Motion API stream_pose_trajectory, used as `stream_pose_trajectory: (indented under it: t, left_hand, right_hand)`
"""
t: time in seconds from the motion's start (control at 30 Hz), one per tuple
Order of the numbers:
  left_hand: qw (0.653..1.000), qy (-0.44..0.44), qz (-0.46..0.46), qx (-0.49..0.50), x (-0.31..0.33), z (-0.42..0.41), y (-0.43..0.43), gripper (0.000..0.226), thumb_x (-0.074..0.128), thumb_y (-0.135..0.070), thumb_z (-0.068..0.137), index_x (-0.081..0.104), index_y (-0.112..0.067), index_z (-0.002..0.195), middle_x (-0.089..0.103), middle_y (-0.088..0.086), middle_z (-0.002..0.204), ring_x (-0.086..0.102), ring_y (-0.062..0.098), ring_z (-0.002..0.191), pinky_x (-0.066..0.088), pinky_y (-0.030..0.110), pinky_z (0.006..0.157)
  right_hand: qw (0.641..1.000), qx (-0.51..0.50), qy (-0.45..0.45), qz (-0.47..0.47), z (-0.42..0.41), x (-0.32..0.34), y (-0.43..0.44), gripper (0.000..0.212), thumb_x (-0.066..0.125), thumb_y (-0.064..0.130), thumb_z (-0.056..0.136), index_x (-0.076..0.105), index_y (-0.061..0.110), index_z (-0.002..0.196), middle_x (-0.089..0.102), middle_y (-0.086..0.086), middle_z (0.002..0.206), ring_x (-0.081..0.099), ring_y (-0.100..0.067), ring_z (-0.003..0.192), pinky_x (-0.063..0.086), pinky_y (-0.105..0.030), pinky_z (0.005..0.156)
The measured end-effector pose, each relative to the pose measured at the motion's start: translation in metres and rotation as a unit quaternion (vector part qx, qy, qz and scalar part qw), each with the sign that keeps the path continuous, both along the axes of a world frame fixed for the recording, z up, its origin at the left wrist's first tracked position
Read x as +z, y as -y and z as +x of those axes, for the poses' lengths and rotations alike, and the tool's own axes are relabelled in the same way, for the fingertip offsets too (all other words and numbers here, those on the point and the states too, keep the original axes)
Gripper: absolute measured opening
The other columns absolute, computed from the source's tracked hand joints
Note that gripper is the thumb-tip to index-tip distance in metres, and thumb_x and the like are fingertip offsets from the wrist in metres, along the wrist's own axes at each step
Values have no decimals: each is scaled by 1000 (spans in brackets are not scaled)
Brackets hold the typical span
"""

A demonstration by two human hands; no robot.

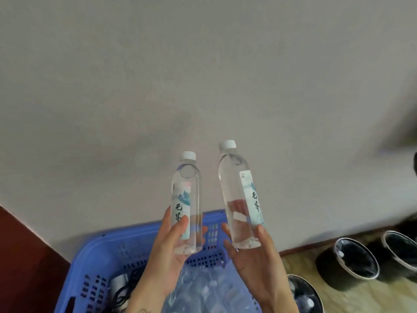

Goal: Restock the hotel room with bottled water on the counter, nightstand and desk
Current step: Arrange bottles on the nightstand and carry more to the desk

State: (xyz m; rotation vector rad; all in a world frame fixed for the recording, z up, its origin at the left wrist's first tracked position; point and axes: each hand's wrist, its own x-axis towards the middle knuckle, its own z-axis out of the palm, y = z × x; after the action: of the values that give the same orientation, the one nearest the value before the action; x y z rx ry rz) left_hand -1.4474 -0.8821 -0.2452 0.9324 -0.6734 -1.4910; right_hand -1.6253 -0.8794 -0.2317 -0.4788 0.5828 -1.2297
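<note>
I hold two clear water bottles with white caps and pale labels up in front of a grey wall. My left hand (168, 247) grips the lower part of the left bottle (187, 195). My right hand (255, 256) grips the base of the right bottle (239, 195), which tilts slightly left. Below them stands a blue plastic basket (121, 247) holding a shrink-wrapped pack of several more bottles (209, 288).
Three black bins with plastic liners stand on the floor at the right (352, 258), (399, 247), (302, 294). A dark red-brown panel (24, 256) runs along the left. A grey roll and black cord (121, 288) lie in the basket's left side.
</note>
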Motion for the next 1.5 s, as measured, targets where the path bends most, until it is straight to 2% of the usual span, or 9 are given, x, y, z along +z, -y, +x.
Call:
stream_pose_trajectory:
  t: [0.07,0.2,0.4,0.53,0.67,0.83,1.0,1.23,1.5]
  left_hand:
    - [999,12,-24,-34,17,-16,-5,46,75,-31,76,66,-35,120,72,10,114,73,27,92,58,31,63]
    - [991,27,-69,-109,43,-44,-19,53,77,-43,67,68,-31,118,71,12,114,69,24,92,59,32,69]
    - [971,35,-105,-213,62,-109,-48,64,81,-41,68,60,-24,126,73,11,105,70,22,84,58,29,65]
    - [946,46,-123,-295,65,-167,-75,63,76,-43,73,57,-26,131,72,11,110,71,22,88,57,30,67]
    - [922,25,-136,-362,76,-234,-105,59,75,-42,73,59,-27,128,71,12,111,71,24,89,57,30,66]
    - [893,15,-147,-426,86,-315,-137,68,77,-48,70,55,-30,132,70,7,114,71,26,99,57,30,74]
    - [871,11,-154,-467,90,-396,-178,55,67,-44,76,55,-33,129,72,4,109,72,25,96,58,31,71]
    - [837,-6,-153,-525,91,-482,-233,56,76,-54,65,64,-41,119,71,7,107,68,25,90,57,42,81]
    - [803,-15,-126,-582,77,-544,-267,53,79,-51,69,66,-41,119,71,5,100,67,19,82,56,28,65]
  right_hand:
    - [999,-29,-14,-28,-12,16,-17,61,93,36,57,75,12,109,68,-11,115,66,-25,96,57,-30,77]
    - [994,-83,-41,-65,-45,40,-61,86,90,27,58,55,5,133,63,-21,127,67,-30,103,57,-37,86]
    - [957,-266,-106,-54,-111,56,-146,65,67,11,65,57,15,129,65,-20,97,68,-37,88,58,-45,78]
    - [902,-383,-199,-19,-148,69,-200,54,77,31,68,64,23,120,67,-12,90,69,-30,78,59,-37,64]
    - [844,-461,-275,-11,-190,84,-251,59,80,47,61,66,27,115,69,-9,90,70,-29,82,56,-34,66]
    - [798,-519,-305,-4,-249,95,-299,39,80,38,67,69,35,105,69,-16,93,70,-31,83,57,-34,69]
    - [754,-568,-328,22,-305,99,-342,48,78,35,69,63,30,114,71,-16,98,71,-34,90,56,-29,68]
    - [706,-631,-315,64,-373,96,-400,46,79,33,66,65,25,109,72,-12,91,73,-32,81,54,-31,62]
    - [671,-658,-323,116,-420,80,-439,54,80,38,64,64,22,113,73,-11,92,73,-32,83,53,-34,66]
